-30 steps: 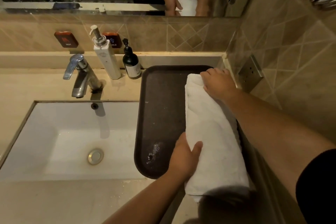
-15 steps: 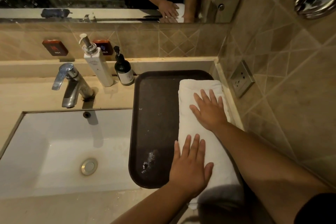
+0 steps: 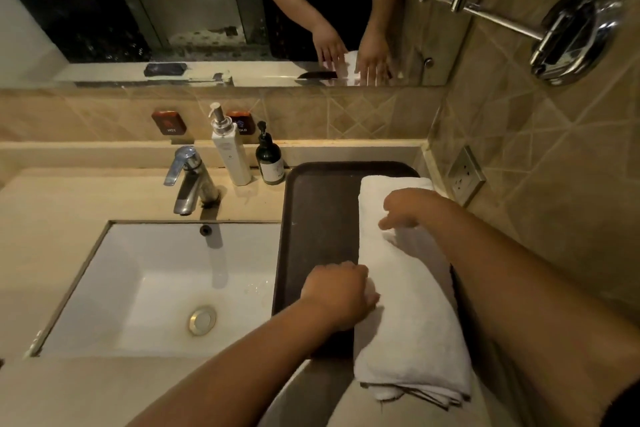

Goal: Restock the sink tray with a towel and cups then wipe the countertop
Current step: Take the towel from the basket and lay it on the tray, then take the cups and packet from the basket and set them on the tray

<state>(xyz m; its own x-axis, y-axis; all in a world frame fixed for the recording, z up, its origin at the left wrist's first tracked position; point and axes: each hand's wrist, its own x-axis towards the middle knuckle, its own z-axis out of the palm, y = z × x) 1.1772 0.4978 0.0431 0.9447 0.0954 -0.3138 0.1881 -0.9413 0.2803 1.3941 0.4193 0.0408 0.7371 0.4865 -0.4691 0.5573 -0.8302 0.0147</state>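
2 hands work on 1 folded white towel (image 3: 405, 305). The left hand (image 3: 337, 295) has its grip curled shut on the towel's left edge, about halfway along its length, knuckles up and fingertips tucked against the cloth. The right hand (image 3: 407, 208) sits farther back over the towel, near its far end; its grip is loosely curled, fingers pointing down and left toward the cloth, and I cannot tell whether they pinch it or only touch it.

The towel lies lengthwise along the right side of a dark tray (image 3: 318, 239). Its far end rests near the tray's back rim, while its near end, showing several stacked layers, hangs past the tray's front edge. The tray's left half is bare, with no cups on it. The tray sits on the beige surface (image 3: 69, 201), its left edge just beside the white sink (image 3: 156, 288), which has a round metal drain (image 3: 202, 320).

Behind the sink stands a chrome tap (image 3: 188, 180). Right of it are 2 pump bottles, close together: a tall white one (image 3: 230, 149) and a shorter dark one (image 3: 270, 159), the dark one just beside the tray's back left corner. A socket (image 3: 465, 175) is set in the tiled right wall, near the towel's far end. The mirror (image 3: 207, 10) above reflects both hands and the towel.
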